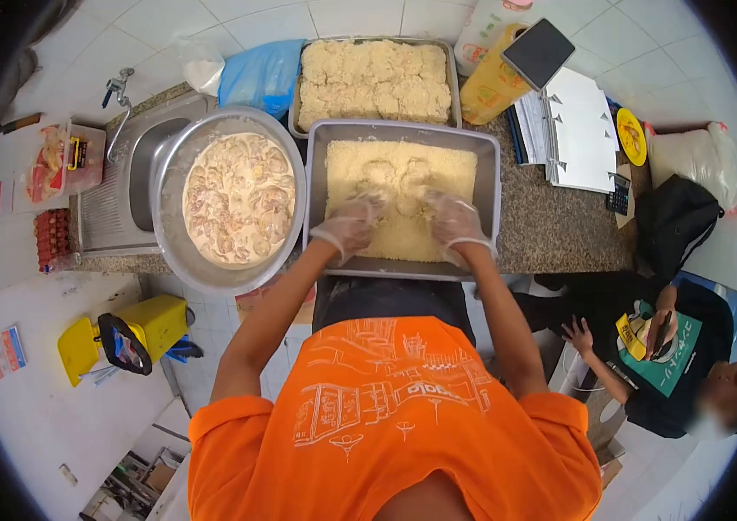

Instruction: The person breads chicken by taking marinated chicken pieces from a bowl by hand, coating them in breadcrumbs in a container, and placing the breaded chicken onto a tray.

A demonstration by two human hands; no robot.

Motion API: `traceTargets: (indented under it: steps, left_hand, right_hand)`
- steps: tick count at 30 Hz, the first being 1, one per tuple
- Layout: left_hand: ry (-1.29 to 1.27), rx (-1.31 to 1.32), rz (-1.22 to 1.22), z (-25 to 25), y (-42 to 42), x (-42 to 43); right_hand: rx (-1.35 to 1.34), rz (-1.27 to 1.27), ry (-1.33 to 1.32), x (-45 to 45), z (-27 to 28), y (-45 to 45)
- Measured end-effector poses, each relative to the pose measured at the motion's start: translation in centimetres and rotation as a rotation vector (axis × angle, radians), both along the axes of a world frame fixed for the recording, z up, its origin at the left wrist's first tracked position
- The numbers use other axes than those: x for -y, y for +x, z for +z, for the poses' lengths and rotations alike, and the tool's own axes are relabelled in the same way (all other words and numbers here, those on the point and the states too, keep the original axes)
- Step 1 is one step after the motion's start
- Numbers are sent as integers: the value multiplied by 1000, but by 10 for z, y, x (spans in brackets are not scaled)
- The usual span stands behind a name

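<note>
A grey rectangular tub (492,195) of pale breadcrumbs (412,241) is in front of me. Both my hands wear clear plastic gloves. My left hand (351,224) reaches into the left part of the crumbs, its fingers stretched forward and coated with them. Opposite it, my right hand (457,222) is in the right part, fingers also stretched out and crumb-covered. Between and ahead of them, crumb-covered lumps (410,185) lie partly buried; their kind is hidden. Left of the tub stands a large metal bowl (165,204) with raw meat pieces in creamy batter (240,201).
Behind the tub, a tray (453,87) carries breaded pieces. A blue bag (257,80), a sink (141,187), a yellow container (492,82) and an open binder (578,130) share the counter. At right sits another person (677,356) holding a phone.
</note>
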State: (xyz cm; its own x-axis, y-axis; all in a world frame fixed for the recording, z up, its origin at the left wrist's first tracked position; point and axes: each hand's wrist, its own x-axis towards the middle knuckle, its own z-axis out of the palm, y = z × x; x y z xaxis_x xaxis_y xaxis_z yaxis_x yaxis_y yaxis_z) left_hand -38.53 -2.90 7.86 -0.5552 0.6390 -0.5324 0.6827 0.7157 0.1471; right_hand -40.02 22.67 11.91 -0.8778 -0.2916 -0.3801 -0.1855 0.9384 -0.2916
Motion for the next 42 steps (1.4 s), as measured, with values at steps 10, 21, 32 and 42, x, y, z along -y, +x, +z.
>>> traceTargets:
  steps: [10, 21, 32, 42]
  left_hand:
    - [362, 264, 1025, -18, 18, -57]
    - [260, -227, 467, -13, -60, -47]
    - [159, 43, 415, -52, -55, -39]
    - [59, 372, 345, -10, -64, 4]
  right_hand:
    - [380, -823, -417, 21, -71, 20]
    - [-243, -94, 95, 66, -69, -44]
    - [143, 101, 272, 65, -40, -48]
    - [294, -222, 109, 24, -10, -61]
